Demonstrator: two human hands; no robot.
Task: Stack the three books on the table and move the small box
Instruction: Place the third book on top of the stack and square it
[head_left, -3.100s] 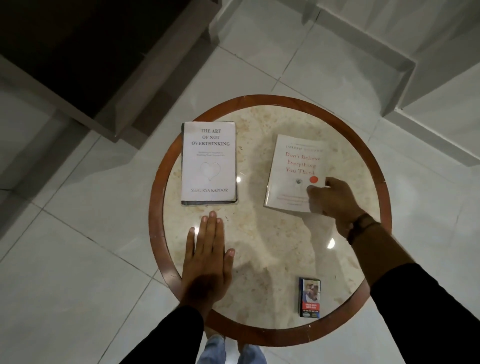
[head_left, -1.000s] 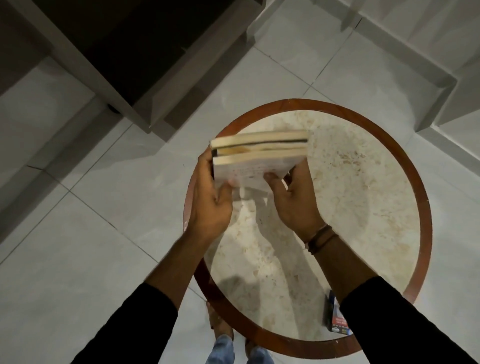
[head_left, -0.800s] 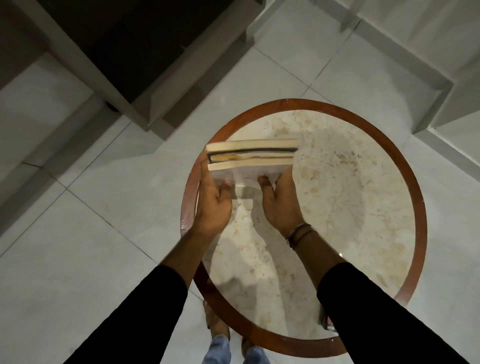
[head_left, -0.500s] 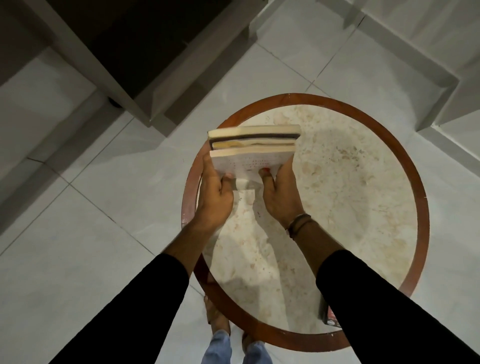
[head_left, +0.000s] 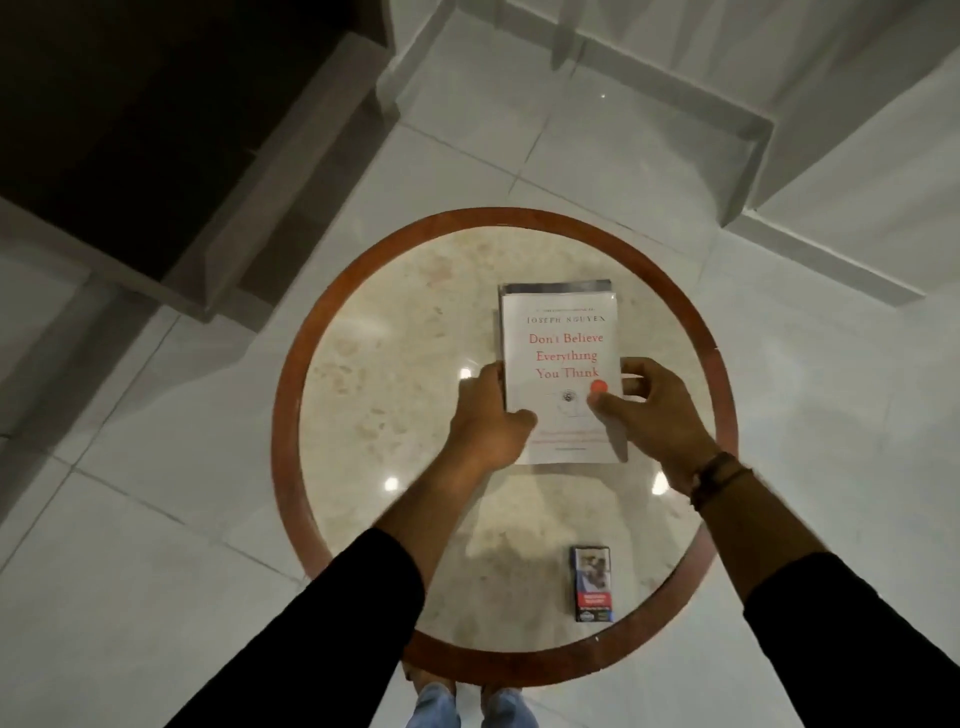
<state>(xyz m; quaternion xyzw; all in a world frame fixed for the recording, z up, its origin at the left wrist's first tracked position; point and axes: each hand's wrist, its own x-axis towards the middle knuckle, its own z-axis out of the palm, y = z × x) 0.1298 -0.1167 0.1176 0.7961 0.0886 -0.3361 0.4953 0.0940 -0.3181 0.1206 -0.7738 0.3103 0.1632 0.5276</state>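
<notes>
A stack of books (head_left: 561, 332) lies flat near the middle of the round table (head_left: 363, 395). Its top book is white with red title letters; a darker cover edge shows beneath it at the far end. My left hand (head_left: 485, 421) grips the stack's left edge with the thumb on the cover. My right hand (head_left: 649, 410) holds the right edge, thumb on the cover near a red dot. The small box (head_left: 592, 583), dark with a picture and a red band, lies flat near the table's front right rim, apart from both hands.
The table has a brown wooden rim (head_left: 283, 415) around a pale marble top. It stands on light floor tiles. A dark cabinet (head_left: 156, 130) is at the far left and a white step (head_left: 779, 171) at the far right. My feet (head_left: 467, 709) show below the table's near edge.
The stack was held upright, page edges toward me, over the table's far left. Now it lies flat, cover up, nearer the middle, both hands still on its sides.
</notes>
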